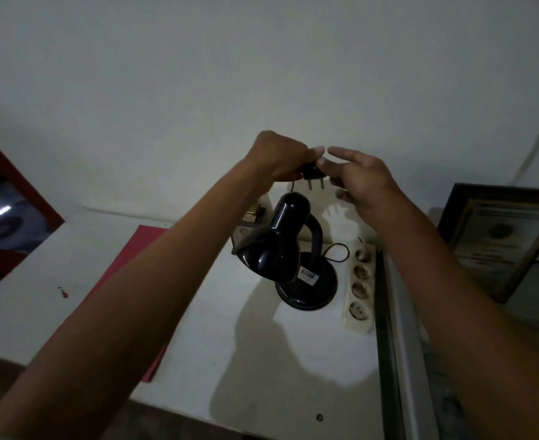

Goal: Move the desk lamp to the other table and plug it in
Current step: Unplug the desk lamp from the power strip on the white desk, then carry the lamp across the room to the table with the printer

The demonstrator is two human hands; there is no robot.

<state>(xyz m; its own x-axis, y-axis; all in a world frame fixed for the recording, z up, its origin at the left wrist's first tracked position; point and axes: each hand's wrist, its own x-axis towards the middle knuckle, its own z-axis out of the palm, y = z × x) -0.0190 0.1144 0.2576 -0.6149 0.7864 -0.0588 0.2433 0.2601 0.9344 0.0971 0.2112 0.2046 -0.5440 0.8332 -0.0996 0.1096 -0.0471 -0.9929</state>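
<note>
A black desk lamp [293,252] stands on the white table [198,360], its shade tilted down to the left and a white label on its round base. Above the lamp my left hand [277,157] is shut on the lamp's black plug [407,175], whose two metal pins point down. My right hand [363,179] hovers just right of the plug, fingers spread, fingertips nearly touching it. A loop of black cord [336,252] lies behind the base. A cream power strip [360,287] with several empty sockets lies right of the lamp.
A red folder [128,258] lies flat on the left part of the table. A framed certificate [503,239] leans at the right beyond a metal edge [398,328]. A white wall rises behind. Small items [252,217] sit behind the lamp. A dark opening with a red frame [17,192] is at far left.
</note>
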